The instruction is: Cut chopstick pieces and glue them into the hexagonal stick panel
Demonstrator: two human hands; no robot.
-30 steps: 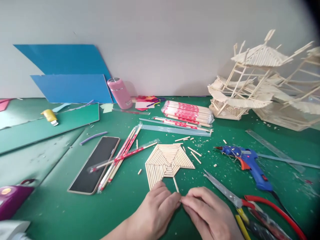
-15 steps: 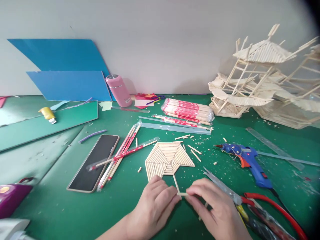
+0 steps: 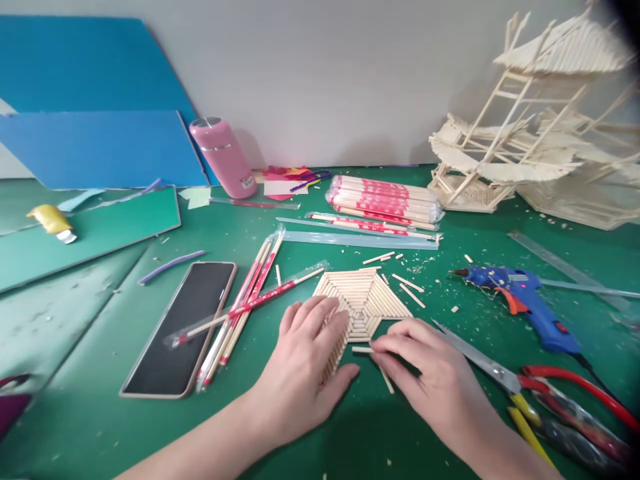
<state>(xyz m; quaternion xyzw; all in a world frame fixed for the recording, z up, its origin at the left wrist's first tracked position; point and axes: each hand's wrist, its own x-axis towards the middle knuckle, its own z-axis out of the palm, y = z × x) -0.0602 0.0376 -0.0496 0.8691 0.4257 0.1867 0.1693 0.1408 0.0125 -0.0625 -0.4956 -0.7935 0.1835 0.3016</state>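
My left hand (image 3: 300, 373) lies flat, fingers spread, on the left part of a flat hexagon-patterned panel of wooden sticks (image 3: 370, 300) on the green mat (image 3: 125, 427). My right hand (image 3: 425, 370) is just right of it, fingers pinched on a short wooden stick (image 3: 363, 349) at the panel's lower edge. Another thin stick (image 3: 386, 381) lies on the mat under the right hand's fingers.
Scissors (image 3: 480, 363) and red-handled pliers (image 3: 575, 400) lie right of my right hand. A blue glue gun (image 3: 525, 303) is beyond them. Wrapped chopsticks (image 3: 250, 293), a phone (image 3: 185, 320), a chopstick bundle (image 3: 385, 203), a pink bottle (image 3: 223, 157) and stick-built models (image 3: 525, 153) stand around.
The left hand moved up from the pinch and spread flat on the stick panel. The right hand kept the short stick and brought it to the panel's lower edge. The view shifted.
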